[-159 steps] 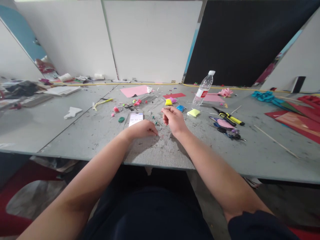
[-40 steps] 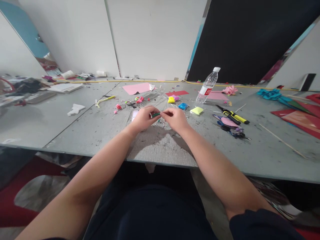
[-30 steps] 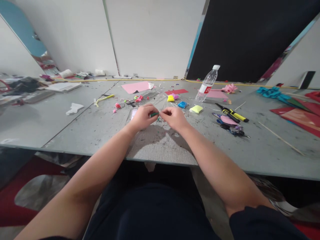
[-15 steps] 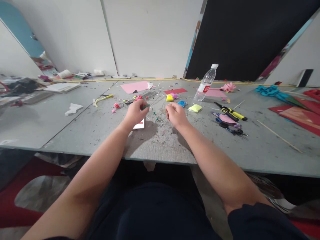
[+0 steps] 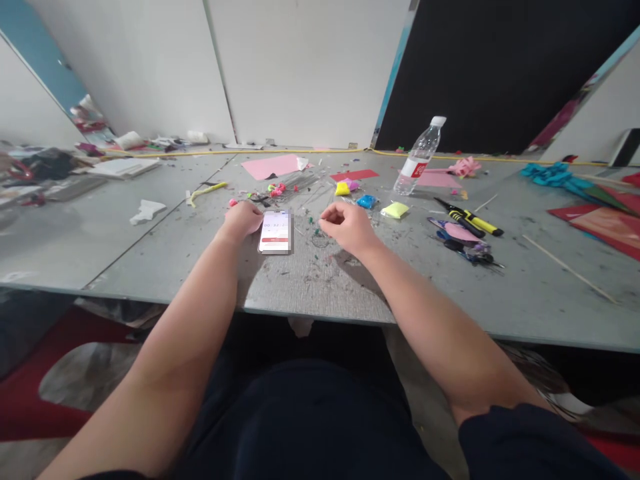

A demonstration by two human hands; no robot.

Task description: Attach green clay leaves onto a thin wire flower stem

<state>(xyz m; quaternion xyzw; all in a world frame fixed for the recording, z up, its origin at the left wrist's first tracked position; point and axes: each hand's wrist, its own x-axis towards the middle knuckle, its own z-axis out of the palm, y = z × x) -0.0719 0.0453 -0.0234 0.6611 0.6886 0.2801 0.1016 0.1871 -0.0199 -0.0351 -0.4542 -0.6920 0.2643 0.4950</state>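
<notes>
My left hand (image 5: pixel 243 220) is on the table at the left side of a phone (image 5: pixel 275 232), its fingers bent together and their tips partly hidden. What they hold, if anything, does not show. The phone lies face up with a lit timer screen. Right of it, my right hand (image 5: pixel 346 227) has thumb and forefinger brought together in a pinch, and whatever is between them is too small to name. Just by those fingertips lie small green pieces (image 5: pixel 311 221) and a tangle of thin wire (image 5: pixel 319 239).
Beyond my hands are pink-red bits (image 5: pixel 277 190), a yellow packet (image 5: pixel 343 189), a blue packet (image 5: pixel 367 201) and a pale yellow packet (image 5: pixel 395 210). A plastic bottle (image 5: pixel 421 157) stands behind. To the right lie yellow-black pliers (image 5: pixel 467 219) and a thin stick (image 5: pixel 570 268).
My left hand has moved left, off the phone, so its screen now shows. The dark green piece it held is no longer visible. My right hand has shifted slightly toward the green pieces.
</notes>
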